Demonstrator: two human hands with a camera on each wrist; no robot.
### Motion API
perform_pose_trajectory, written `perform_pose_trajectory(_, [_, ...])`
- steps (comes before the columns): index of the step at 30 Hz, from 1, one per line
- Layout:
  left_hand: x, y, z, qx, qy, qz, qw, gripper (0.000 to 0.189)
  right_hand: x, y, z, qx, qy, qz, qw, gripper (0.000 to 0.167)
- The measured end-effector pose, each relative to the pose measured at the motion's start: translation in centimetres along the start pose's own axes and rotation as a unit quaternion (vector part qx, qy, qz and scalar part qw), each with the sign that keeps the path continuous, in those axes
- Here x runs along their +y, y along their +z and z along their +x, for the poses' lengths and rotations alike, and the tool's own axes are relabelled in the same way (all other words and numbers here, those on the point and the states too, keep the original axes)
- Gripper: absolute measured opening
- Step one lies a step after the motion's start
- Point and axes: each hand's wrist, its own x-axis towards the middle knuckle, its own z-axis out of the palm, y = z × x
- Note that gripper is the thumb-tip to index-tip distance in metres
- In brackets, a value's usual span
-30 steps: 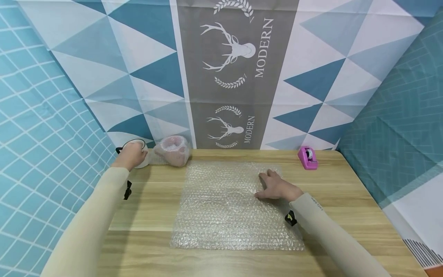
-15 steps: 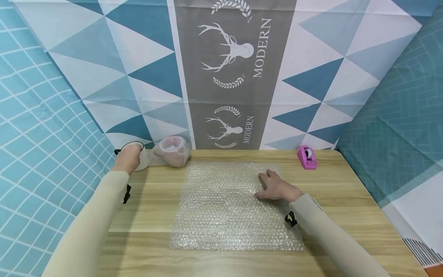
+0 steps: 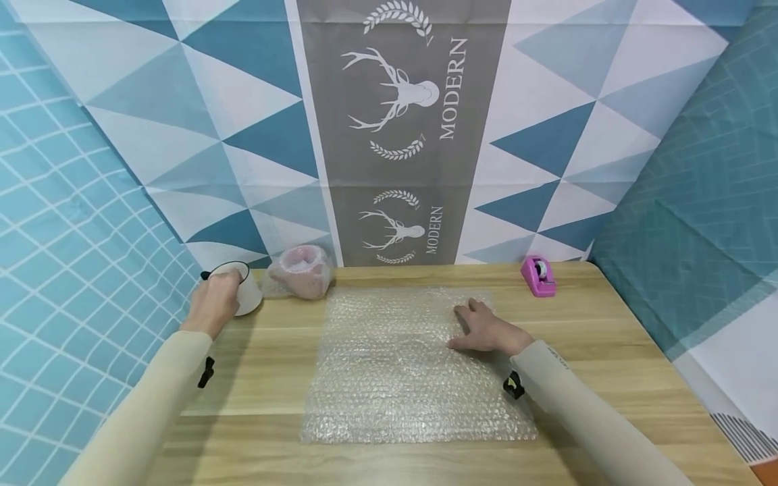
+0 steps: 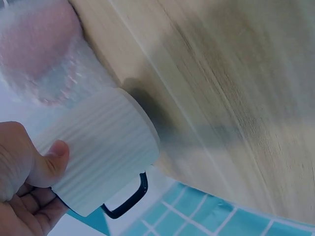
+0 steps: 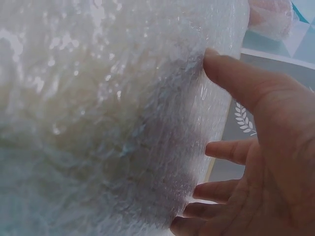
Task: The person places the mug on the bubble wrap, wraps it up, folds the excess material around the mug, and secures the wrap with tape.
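At the back left of the table, my left hand [image 3: 215, 302] grips a white ribbed mug [image 4: 106, 147] by its rim, thumb on the outer wall and fingers over the edge. The mug has a black rim and a black handle [image 4: 129, 199]. Whether its base touches the table I cannot tell. My right hand [image 3: 486, 329] rests with spread fingertips on a flat sheet of bubble wrap [image 3: 395, 378], near its right side. Beside the mug stands a pink cup-like object [image 3: 302, 270] wrapped in bubble wrap.
A pink tape dispenser [image 3: 539, 275] stands at the back right of the wooden table [image 3: 583, 378]. Patterned cloth [image 3: 261, 108] hangs behind the table, and blue gridded cloth [image 3: 73, 256] covers the left side.
My left hand has drawn slightly left and toward me, and more of the mug shows. The view has tilted a little. My right hand stays on the bubble wrap.
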Motion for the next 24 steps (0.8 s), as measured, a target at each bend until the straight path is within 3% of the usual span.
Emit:
perform_pose_trajectory(7, [2.7,-1.6,-1.7,0.016,0.044,-0.012,0.9989,0.023,0.4,0.2,-0.1,0.007,-0.014,0.005,0.9999,0.095])
perform_pose_trajectory(11, [4.9,-1.9,-3.0,0.048,0.076,-0.014,0.9958,0.028,0.7,0.2,-0.2,0.016,-0.014,0.003,0.9998,0.093])
perform_pose_trajectory(17, [8.3,-1.3,-5.1,0.087,0.137,-0.004,0.9867,0.035,0.7,0.4,-0.1,0.006,-0.024,0.005,0.9997,0.095])
perform_pose_trajectory(24, [13.3,0.3,-5.9,0.098,0.205,-0.004,0.9738,0.042,0.8,0.4,-0.1,0.007,-0.016,0.004,0.9998,0.095])
